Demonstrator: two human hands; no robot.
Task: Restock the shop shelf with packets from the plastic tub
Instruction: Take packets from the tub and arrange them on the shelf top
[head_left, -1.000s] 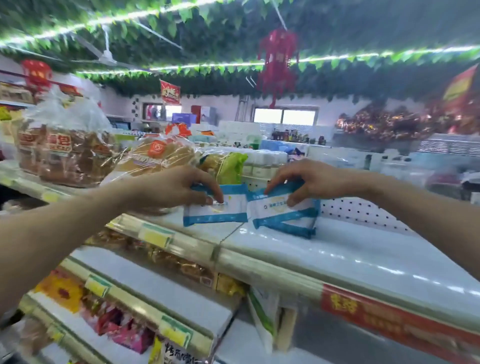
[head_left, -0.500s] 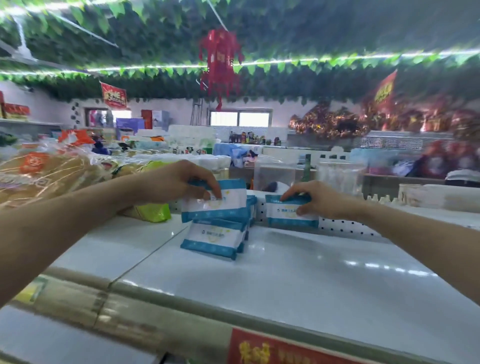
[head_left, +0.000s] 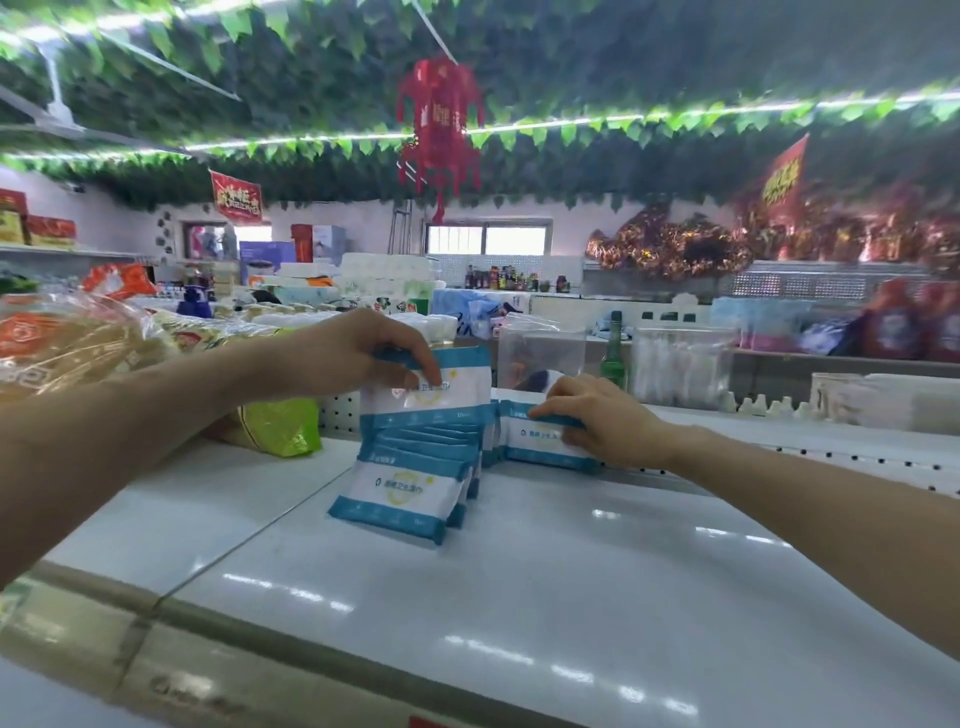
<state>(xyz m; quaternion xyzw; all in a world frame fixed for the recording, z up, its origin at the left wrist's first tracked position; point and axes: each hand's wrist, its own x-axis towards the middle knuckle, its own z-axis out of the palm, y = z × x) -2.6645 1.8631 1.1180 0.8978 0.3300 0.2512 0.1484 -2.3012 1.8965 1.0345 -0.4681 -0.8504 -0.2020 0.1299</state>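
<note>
Item: blue-and-white packets, top shelf (head_left: 597, 582), white and glossy. Change since a second ago: I then hold one packet flat in each hand near the shelf's front left; now both are carried to the back, and a leaning row (head_left: 415, 483) has formed there, its front packet tipped forward with the bottom edge on the shelf. My left hand (head_left: 358, 353) has its fingers (head_left: 423, 366) clamped on the top edge of the rearmost packet (head_left: 431, 389), upright at the head of that row. My right hand (head_left: 597, 415) has its fingers pinched on the top edge of a second packet (head_left: 540, 441), which stands on the shelf just right of the row, against the perforated back panel (head_left: 340, 413). Judgement: both packets are at their places but not yet let go; the shelf front is largely bare, so restocking looks far from finished. The plastic tub is not in view. Writing: each packet carries a round yellow-green emblem and a line of Chinese characters, too small and blurred for me to read with confidence; no brand name legible. Neighbours: a green bag (head_left: 283, 428) just left of the row, and bagged bread (head_left: 78, 348) further left with an orange label I cannot read. Overhead: a red paper hanging (head_left: 441, 124) and a red banner (head_left: 236, 197) with yellow characters, also unreadable.
</note>
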